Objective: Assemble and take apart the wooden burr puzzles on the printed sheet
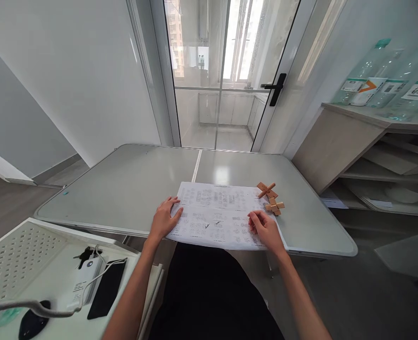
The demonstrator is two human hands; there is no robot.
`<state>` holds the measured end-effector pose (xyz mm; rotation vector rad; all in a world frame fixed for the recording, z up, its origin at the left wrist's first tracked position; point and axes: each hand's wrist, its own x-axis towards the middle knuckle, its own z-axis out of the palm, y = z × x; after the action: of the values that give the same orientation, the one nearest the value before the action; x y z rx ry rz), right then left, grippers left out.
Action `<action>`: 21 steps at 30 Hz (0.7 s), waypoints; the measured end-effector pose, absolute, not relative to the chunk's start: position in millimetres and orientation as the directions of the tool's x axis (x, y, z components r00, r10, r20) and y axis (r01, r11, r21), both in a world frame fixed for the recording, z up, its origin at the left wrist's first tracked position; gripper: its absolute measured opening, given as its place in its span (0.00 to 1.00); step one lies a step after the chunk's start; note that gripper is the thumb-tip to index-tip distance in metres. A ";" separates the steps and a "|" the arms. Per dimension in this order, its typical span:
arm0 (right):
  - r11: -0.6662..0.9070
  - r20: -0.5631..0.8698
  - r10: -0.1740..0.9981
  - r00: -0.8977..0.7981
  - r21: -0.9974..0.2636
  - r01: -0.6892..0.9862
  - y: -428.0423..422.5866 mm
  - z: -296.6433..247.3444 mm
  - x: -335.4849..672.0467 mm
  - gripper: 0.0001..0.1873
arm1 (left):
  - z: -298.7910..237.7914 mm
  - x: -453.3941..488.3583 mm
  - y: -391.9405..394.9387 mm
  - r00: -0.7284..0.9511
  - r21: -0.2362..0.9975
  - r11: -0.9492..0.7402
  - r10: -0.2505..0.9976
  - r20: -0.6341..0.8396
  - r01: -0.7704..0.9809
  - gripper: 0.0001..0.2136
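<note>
Fingers (173, 200) splayed at left, bent at right, both at the printed sheet (230, 200)

Loose and spread, the left hand (163, 220) lies over the sheet's left edge, palm down, gripping nothing. The right hand (263, 229) rests on the right part of the page with its fingers curled in and the tips close together — whether they pinch anything small, I cannot tell. The sheet lies on the near side of a pale table (124, 184), just in front of the person's dark-clothed lap (212, 293); it carries rows of small printed figures, too fine to read, and two dark tick-like marks (207, 226) between the hands.

Just beyond the right hand are two wooden pieces, both at the sheet's right side: an upper crossed one (267, 190) near the far corner, and a lower blocky one (274, 206) just below it — whether they touch is unclear.

At lower left, a white tray (14, 255) with a perforated wall holds keys (86, 255), a white box (87, 278), a flat black slab (107, 288) and a cable (104, 270). Clear bottles (361, 75) stand on a shelf unit (350, 123) at right, and a glass door (226, 71) stands beyond the table
</note>
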<state>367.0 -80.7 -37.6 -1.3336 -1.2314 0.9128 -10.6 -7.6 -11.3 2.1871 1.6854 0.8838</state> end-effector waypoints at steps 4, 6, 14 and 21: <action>0.088 0.121 0.976 0.181 -0.980 0.180 -80.9 -38.0 367.5 0.29 | -11.2 -10.3 -8.0 0.160 0.531 -0.309 0.938 0.309 0.789 0.17; 0.088 0.122 0.976 0.179 -0.979 0.184 -81.3 -37.7 367.7 0.28 | -10.9 -10.1 -8.6 0.156 0.533 -0.304 0.939 0.305 0.789 0.17; 0.089 0.122 0.977 0.176 -0.979 0.186 -82.3 -37.2 367.3 0.29 | -9.8 -9.4 -10.2 0.150 0.537 -0.301 0.940 0.305 0.788 0.16; 0.096 0.129 0.976 0.175 -0.978 0.188 -83.1 -36.3 367.0 0.28 | -9.8 -9.5 -10.2 0.155 0.535 -0.309 0.937 0.314 0.786 0.16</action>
<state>367.0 -83.1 -36.3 -1.3348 -1.2469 0.8973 -9.5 -10.2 -9.8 2.1860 1.6746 0.8871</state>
